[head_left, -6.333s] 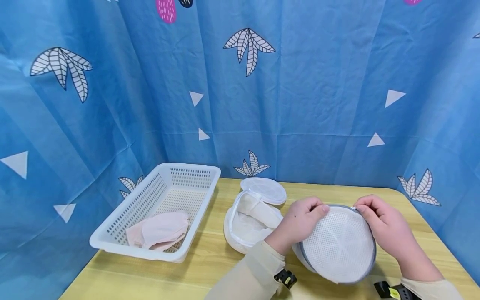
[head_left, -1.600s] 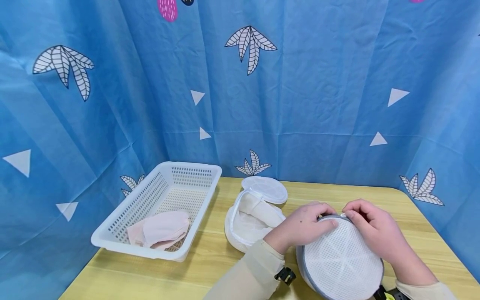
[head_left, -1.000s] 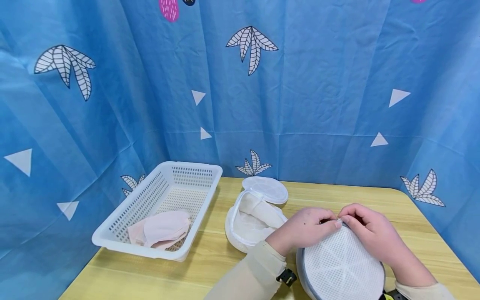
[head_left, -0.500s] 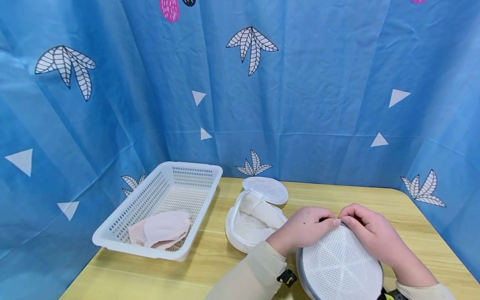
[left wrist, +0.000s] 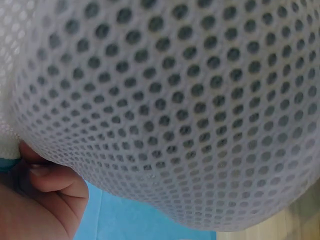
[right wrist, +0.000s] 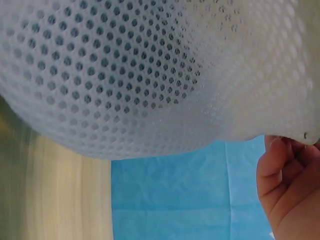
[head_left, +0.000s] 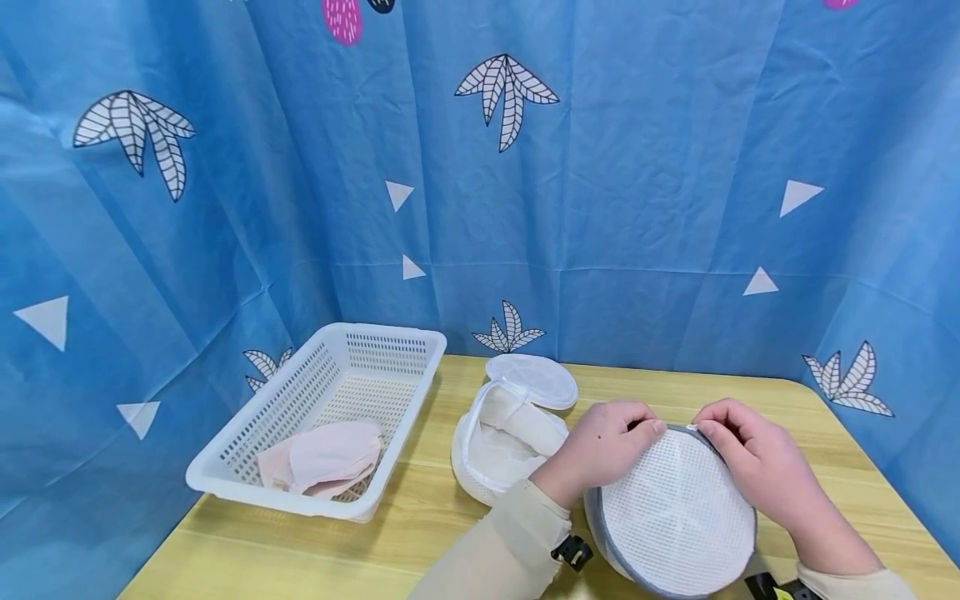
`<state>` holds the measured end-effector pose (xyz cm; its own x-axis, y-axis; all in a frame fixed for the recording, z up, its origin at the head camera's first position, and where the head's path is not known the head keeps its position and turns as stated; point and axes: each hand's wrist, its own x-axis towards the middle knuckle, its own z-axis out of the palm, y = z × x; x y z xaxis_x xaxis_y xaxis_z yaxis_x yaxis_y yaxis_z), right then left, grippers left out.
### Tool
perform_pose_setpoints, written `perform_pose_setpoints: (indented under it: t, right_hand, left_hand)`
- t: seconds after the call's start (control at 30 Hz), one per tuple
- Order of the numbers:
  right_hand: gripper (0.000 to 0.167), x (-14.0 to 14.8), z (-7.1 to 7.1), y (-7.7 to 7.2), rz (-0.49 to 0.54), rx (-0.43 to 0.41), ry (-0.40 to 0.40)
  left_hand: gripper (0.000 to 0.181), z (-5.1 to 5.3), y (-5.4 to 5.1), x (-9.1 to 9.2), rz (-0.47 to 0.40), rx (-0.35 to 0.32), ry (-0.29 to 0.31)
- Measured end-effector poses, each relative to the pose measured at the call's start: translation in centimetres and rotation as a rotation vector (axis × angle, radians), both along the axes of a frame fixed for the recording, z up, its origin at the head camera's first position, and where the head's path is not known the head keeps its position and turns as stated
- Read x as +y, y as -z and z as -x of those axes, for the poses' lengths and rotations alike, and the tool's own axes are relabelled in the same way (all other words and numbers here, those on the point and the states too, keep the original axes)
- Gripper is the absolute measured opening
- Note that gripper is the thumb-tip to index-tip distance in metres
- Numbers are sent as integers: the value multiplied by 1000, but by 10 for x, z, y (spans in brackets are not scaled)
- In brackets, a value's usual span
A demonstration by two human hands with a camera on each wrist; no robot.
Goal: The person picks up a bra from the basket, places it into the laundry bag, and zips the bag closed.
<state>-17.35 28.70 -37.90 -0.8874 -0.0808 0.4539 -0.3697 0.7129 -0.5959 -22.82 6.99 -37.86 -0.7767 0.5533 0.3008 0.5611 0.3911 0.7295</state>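
Your left hand point(head_left: 606, 442) and right hand point(head_left: 768, 462) are pinching the top edge of the gray-trimmed mesh bag point(head_left: 678, 517), well right of the white basket point(head_left: 277, 501). An open mesh bag point(head_left: 474, 486) is sitting just right of that basket, pink fabric point(head_left: 333, 452) is lying inside the basket.

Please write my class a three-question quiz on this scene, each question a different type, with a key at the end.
1. Multiple choice: where does the pink fabric lie? A) in the white basket; B) in a mesh bag; C) on the bare table.
2. True or false: the left hand and right hand both hold the grey-edged mesh bag.
3. Fill in: the lid of the white-edged mesh bag is ____ (open/closed).

Key: 1. A; 2. true; 3. open.
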Motion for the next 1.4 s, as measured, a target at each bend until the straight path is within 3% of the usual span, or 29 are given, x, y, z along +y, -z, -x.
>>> perform_pose_setpoints:
  t: [0.23, 0.5, 0.67, 0.87, 1.17, 1.4]
  right_hand:
    - [12, 1, 1, -2, -24, 5, 29]
    - [13, 1, -2, 1, -35, 26, -46]
    - [17, -2, -2, 3, -29, 37, -107]
    - [18, -3, -3, 3, -22, 35, -131]
    - [20, -6, -3, 3, -24, 29, -160]
    - [20, -7, -3, 3, -37, 33, -157]
  left_hand:
    - [22, -1, -2, 1, 55, 8, 22]
    - [34, -3, -4, 1, 125, -58, 109]
    - [34, -4, -5, 1, 188, 0, 143]
    - [31, -4, -5, 3, 249, 72, 149]
    - [35, -6, -5, 3, 256, 37, 132]
    - [31, -6, -6, 5, 297, 69, 131]
